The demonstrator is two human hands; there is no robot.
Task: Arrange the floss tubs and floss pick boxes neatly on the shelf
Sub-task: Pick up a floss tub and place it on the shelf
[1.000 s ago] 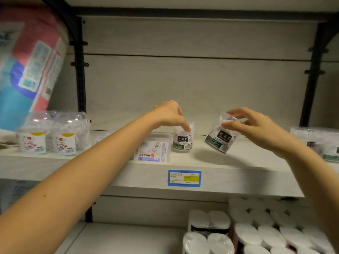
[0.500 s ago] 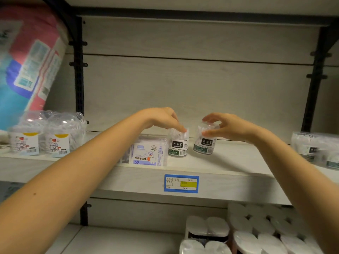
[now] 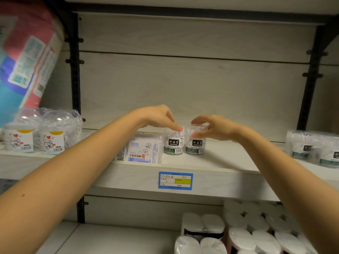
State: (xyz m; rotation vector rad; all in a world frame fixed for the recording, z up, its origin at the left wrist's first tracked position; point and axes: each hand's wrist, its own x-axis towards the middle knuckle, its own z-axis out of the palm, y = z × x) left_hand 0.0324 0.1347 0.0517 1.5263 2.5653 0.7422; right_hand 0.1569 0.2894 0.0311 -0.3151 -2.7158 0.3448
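Two clear floss tubs stand upright on the shelf (image 3: 229, 158), just below the middle of the view. The left tub (image 3: 173, 144) and the right tub (image 3: 195, 146) are side by side, the right one at 3 o'clock of the left, so close that I cannot tell whether they touch. Both turn their dark "DENTAL FLOSS" labels to the front.

The left hand (image 3: 157, 116) reaches in from 8 o'clock and arches over the left tub, its curled fingertips pinching the tub's top. The right hand (image 3: 215, 128) comes from 4 o'clock and grips the top of the right tub, fingers curled over the lid and thumb against the side. The hands are close together (fingertips nearly meeting above the gap between the tubs), each clamped on its own tub.

At 9 o'clock of the left tub, just beside it, stands the box (image 3: 143, 152) of floss picks, clear, with a blue-and-white label marked 50.

A blue and yellow tag (image 3: 175, 180) sits on the shelf's front edge, at 6 o'clock of the tubs. Far off at 9 o'clock are two domed cartoon tubs (image 3: 36, 140); far off at 3 o'clock, wrapped tubs (image 3: 311, 147) with dark labels. A pink and blue pack (image 3: 23, 57) leans at 10 o'clock. On the lower shelf, at 5 o'clock, stand white rolls (image 3: 256, 228).
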